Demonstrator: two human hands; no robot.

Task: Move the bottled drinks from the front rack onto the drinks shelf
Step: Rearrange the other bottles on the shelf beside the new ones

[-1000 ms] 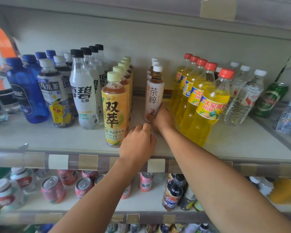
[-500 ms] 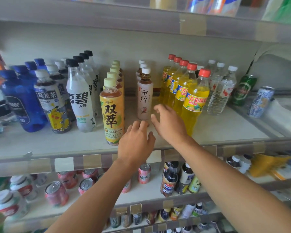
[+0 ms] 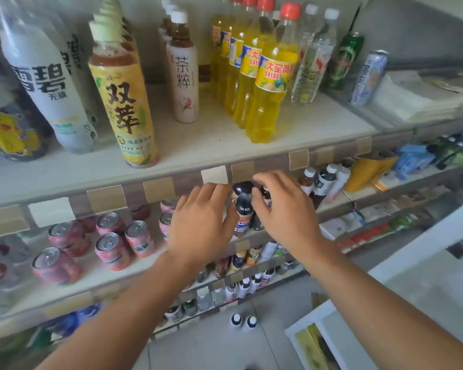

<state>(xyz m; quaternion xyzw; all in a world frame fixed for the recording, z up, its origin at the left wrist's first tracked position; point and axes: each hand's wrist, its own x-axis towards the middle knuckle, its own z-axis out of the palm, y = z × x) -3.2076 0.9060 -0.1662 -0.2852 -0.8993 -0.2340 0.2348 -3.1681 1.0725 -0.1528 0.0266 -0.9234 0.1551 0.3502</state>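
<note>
The drinks shelf [image 3: 225, 145] carries rows of bottles: a white-capped tea bottle [image 3: 184, 73] in the middle, yellow soda bottles [image 3: 271, 76] to its right, and a yellow-labelled tea bottle [image 3: 123, 102] to its left. Both hands hang in front of the shelf edge, below the bottles, with nothing in them. My left hand [image 3: 201, 222] has its fingers loosely spread. My right hand [image 3: 284, 209] is likewise spread, in front of dark-capped small bottles [image 3: 242, 206] on the shelf below.
Pink cans [image 3: 110, 244] lie on the lower shelf at left. Clear water bottles [image 3: 312, 57] and two cans [image 3: 369, 76] stand at the upper shelf's right. Two small bottles [image 3: 243, 320] stand on the floor. A white rack [image 3: 422, 249] juts in at lower right.
Both hands have pulled back from the tea bottle on the drinks shelf and dropped below the shelf edge. The view has tilted down and moved closer.
</note>
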